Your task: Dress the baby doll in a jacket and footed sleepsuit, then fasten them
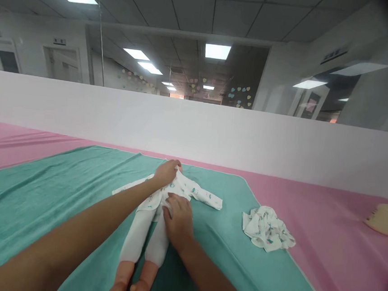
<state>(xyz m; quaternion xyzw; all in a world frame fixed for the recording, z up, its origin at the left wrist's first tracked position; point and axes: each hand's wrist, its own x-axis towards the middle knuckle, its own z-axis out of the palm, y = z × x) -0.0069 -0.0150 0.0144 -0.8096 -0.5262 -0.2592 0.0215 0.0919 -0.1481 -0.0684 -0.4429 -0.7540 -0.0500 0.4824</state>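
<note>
Shirt (pixel 182 186), just below frame centre: lies under left hand (pixel 166 173), grip unclear, and right hand (pixel 180 217), pinching its front.

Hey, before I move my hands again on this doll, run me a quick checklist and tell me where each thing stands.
1. Doll lying on the teal blanket, feet toward you: ok.
2. Left hand up by the neck of the printed top: ok.
3. Right hand at the top's lower front: ok.
4. Top's front fastened: cannot tell, your hands cover much of it.
5. Doll's arm inside the sleeve at the picture's right: cannot tell, no doll hand shows at the cuff.
6. Loose printed cloth laid flat: not ok, it lies crumpled at the blanket's right edge.
</note>
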